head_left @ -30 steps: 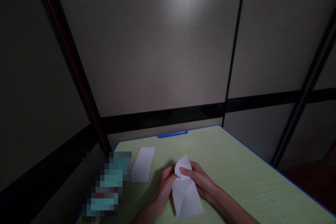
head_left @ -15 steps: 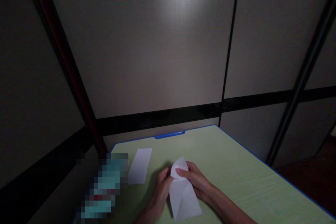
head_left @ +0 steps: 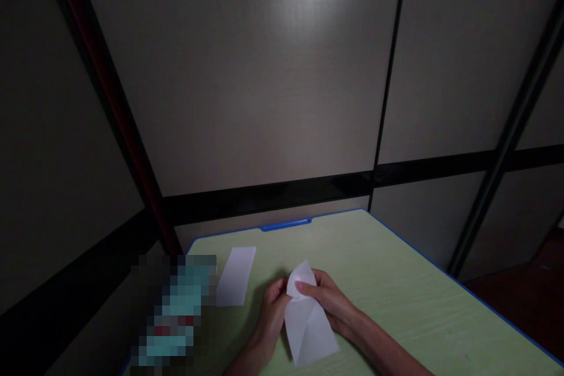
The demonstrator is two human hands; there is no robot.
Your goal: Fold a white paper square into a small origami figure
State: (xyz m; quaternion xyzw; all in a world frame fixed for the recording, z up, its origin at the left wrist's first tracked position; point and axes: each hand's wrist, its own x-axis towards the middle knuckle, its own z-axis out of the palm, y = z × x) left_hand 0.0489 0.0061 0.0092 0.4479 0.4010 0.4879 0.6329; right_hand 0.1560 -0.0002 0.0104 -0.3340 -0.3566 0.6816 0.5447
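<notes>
Between my hands is a white sheet of paper (head_left: 311, 335) with creases across its lower part and a curved, pointed upper end. My left hand (head_left: 272, 311) is closed on the paper's left edge, its fingers partly tucked behind. From the right, my right hand (head_left: 328, 296) pinches the same sheet, thumb pressed on the front near the fold and the other fingers behind it. The paper is held just over the light green table (head_left: 396, 282). Left of my hands, a second white piece of paper (head_left: 237, 276) lies flat.
A blurred-out teal object (head_left: 180, 311) lies at the table's left edge. The table has a blue rim with a blue handle (head_left: 286, 225) at its far side. Grey panels (head_left: 264, 100) with a dark horizontal band (head_left: 264, 197) stand right behind it.
My hands and the creased paper hold almost the same pose. The whole view has shifted very slightly.
</notes>
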